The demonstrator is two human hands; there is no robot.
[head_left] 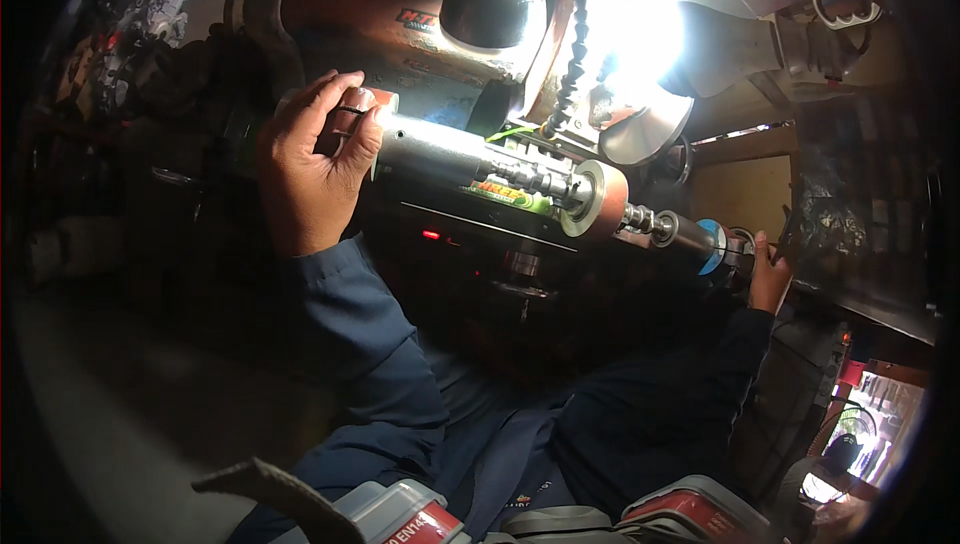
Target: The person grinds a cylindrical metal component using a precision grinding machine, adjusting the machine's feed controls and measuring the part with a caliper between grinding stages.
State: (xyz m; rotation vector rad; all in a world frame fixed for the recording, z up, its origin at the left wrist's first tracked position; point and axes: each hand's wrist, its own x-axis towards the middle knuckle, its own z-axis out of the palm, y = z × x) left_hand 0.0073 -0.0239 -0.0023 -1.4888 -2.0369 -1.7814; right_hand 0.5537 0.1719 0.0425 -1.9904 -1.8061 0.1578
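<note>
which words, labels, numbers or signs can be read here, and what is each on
Lettering, wording not copied:
Red-brown machine body: bold, partly legible.
Green panel: partly hidden by the metal shaft.
Left red-labelled case: pale, partly legible.
Right red-labelled case: too blurred.
Dark clothing: too small.

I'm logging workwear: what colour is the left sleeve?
Left sleeve: dark blue, best in head view.

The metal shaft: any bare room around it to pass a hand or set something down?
Perhaps a hand could pass through the dark gap below the shaft, between the left sleeve and right sleeve, beside a metal fitting. Above, a hose and lamp crowd it; the left hand and right hand are near its ends. Set-down spots: too dark to tell.
</note>
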